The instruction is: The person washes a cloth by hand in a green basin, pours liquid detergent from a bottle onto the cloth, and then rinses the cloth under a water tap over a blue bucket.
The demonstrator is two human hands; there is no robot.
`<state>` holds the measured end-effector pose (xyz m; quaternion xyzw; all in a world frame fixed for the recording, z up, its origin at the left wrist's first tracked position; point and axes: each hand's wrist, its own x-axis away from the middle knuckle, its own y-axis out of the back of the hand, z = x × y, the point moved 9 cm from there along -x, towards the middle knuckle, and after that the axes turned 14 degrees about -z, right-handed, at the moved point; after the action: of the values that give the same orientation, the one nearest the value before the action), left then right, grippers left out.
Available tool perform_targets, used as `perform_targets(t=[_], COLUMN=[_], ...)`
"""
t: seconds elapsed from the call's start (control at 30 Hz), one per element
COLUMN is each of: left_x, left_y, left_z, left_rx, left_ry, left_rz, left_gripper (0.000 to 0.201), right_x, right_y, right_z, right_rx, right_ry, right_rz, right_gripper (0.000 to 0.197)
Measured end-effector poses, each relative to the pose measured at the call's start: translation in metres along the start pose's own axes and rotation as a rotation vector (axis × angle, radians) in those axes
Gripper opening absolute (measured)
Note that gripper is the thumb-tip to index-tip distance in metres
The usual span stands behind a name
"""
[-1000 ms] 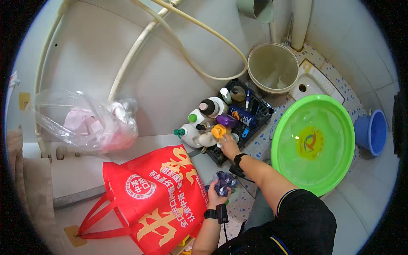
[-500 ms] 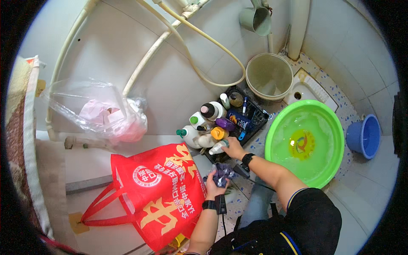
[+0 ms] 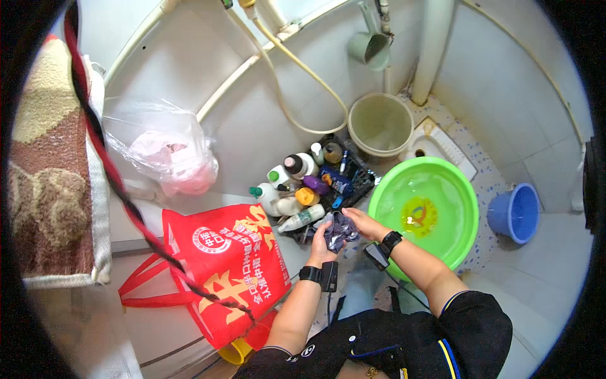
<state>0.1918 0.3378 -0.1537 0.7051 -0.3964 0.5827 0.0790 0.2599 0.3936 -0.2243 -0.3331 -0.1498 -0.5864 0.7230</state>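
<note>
Between my hands is a crumpled, wet-looking dark purple-grey cloth [image 3: 341,230]. My left hand [image 3: 322,243] is closed around its near left side, and my right hand [image 3: 362,223] grips it from the right. Just beyond, a white bottle with a greenish label [image 3: 302,218] lies tilted at the near edge of a black basket [image 3: 360,180]. Several bottles crowd that basket, among them a white one with a green cap [image 3: 265,197] and one with a yellow-orange top [image 3: 307,196]. To the right of my hands stands a bright green basin [image 3: 464,237] with soapy water in it.
A red shopping bag [image 3: 218,268] leans at the left, below a hanging clear plastic bag [image 3: 170,158]. Beyond the basin are a pale bucket [image 3: 380,124] and a squat toilet [image 3: 449,146]; a blue tub [image 3: 514,213] is at right. A dark red cord [image 3: 129,205] and towel [image 3: 53,170] hang at left.
My right hand has let go of the white bottle by the basket and come back to the cloth. Both hands now hold the cloth, which only my left hand held before. The view has shifted.
</note>
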Motion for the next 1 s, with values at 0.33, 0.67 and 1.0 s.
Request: perform_targets(t=[0.33,0.67,1.0], left_x=[0.053,0.050,0.081], left_y=[-0.177,-0.314,-0.455], left_z=[0.050,0.140,0.265], left_rx=[-0.291,-0.410,-0.548], left_ry=[0.132,-0.037,-0.002], left_rz=[0.484,0.481,0.452], left_gripper=[0.040,0.057,0.059], right_x=[0.115,0.195,0.243], right_y=[0.075,0.210,0.390], right_z=[0.138,0.228,0.291], right_rx=[-0.655,0.146,0.303], right_ry=[-0.015,0.785,0.784], right_rz=[0.014,-0.750,-0.802], right_gripper=[0.046,0.047,0.033])
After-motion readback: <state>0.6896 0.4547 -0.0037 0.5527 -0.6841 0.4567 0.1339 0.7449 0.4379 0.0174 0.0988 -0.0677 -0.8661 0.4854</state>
